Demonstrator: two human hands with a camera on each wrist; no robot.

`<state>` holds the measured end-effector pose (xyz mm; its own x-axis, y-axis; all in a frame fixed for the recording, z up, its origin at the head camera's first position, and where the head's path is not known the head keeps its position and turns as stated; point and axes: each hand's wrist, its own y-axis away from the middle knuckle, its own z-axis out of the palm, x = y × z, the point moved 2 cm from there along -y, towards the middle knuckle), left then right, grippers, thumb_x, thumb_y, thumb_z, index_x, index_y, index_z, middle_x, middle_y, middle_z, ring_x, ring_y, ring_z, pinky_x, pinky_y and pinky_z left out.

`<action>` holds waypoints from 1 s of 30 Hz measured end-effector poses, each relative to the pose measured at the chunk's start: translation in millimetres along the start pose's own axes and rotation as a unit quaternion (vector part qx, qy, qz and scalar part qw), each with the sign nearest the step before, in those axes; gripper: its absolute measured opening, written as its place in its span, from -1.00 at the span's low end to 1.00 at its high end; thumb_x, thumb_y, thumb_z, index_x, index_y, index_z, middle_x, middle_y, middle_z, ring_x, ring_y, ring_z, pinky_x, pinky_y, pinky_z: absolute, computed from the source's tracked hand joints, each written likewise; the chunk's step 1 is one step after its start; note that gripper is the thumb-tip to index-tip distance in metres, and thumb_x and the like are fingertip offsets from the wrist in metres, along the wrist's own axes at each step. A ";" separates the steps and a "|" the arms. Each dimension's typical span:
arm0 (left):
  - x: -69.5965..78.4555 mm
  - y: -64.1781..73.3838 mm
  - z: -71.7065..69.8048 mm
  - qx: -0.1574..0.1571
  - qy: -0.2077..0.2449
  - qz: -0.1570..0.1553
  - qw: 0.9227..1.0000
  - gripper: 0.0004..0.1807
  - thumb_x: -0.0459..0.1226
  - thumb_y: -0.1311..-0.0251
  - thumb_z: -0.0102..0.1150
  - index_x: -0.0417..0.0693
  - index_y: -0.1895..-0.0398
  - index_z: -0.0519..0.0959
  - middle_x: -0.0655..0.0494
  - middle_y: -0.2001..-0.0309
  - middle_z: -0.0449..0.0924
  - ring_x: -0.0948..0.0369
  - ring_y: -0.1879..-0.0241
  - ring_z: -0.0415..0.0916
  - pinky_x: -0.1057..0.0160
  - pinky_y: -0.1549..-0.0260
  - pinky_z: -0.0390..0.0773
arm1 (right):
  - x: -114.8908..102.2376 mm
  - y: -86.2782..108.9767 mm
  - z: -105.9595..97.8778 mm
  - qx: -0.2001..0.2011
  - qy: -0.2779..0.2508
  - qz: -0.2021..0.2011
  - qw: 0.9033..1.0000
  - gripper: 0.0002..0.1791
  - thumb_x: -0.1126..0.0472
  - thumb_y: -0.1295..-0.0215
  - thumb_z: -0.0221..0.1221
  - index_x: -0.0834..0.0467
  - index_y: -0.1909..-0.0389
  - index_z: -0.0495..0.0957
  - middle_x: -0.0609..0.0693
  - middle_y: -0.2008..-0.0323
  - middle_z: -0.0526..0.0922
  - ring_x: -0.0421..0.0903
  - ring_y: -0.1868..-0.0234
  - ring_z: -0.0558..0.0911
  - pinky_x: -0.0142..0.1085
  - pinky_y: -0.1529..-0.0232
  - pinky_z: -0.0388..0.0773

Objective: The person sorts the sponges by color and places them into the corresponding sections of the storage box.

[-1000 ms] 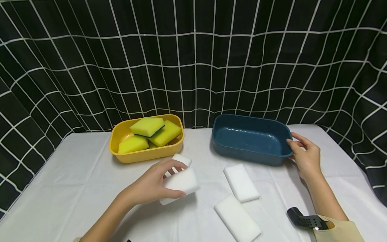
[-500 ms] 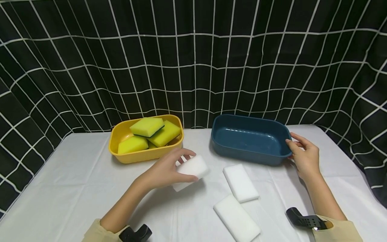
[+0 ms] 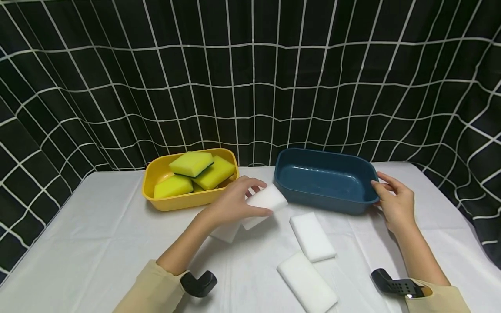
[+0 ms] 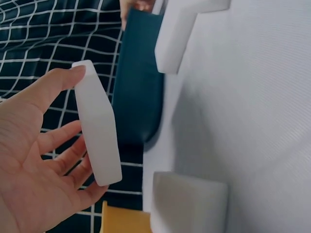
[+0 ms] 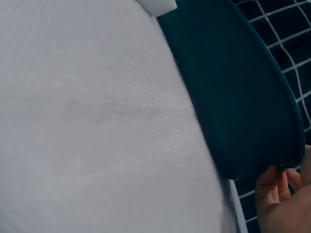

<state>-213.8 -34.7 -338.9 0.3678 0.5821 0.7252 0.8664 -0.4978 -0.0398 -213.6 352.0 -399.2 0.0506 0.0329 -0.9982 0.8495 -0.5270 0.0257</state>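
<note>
Block [image 3: 268, 199] sits pinched in the left hand [image 3: 235, 201]; the right hand [image 3: 397, 203] pinches the blue bin [image 3: 313, 200] between them. Held too low, the block could bump the bin — and drop.

The white blocks [image 3: 312, 237] appeared as smooth, matt foam and the yellow sponges [image 3: 192, 164] as matt foam, the blue tray [image 3: 325, 178] as smooth plastic with a glossy inner floor, the yellow tray [image 3: 188, 201] as smooth plastic, while the surface [image 3: 98, 248] bore creased, matt cloth and the gridded curtain [image 3: 262, 100] was matt fabric.
</note>
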 end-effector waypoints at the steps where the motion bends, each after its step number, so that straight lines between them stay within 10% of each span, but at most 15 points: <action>1: 1.4 -3.4 0.9 0.001 -0.001 0.002 1.000 -0.31 -0.07 -0.13 0.58 -0.07 -0.33 0.59 -0.05 -0.14 0.58 0.06 -0.08 0.51 0.22 0.04 0.57 | -0.1 0.2 0.2 0.000 0.001 -0.001 1.000 -0.40 0.28 -0.50 0.22 0.29 -0.50 0.40 -0.17 0.30 0.47 -0.38 0.57 0.57 -0.55 0.54 0.56; 30: 50.5 -77.9 14.4 0.034 -0.052 0.005 0.998 -0.32 -0.04 -0.24 0.51 -0.13 -0.36 0.58 -0.06 -0.23 0.58 0.11 -0.12 0.46 0.35 0.12 0.54 | -1.0 1.1 1.4 0.005 0.001 0.006 1.000 -0.40 0.28 -0.49 0.23 0.28 -0.50 0.41 -0.19 0.32 0.47 -0.38 0.57 0.55 -0.56 0.54 0.55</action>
<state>-257.8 42.7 -309.0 0.4066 0.6431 0.6489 0.8821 -0.4612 -0.0956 -213.4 350.1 -398.3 0.0624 0.0278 -0.9977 0.8432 -0.5362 0.0379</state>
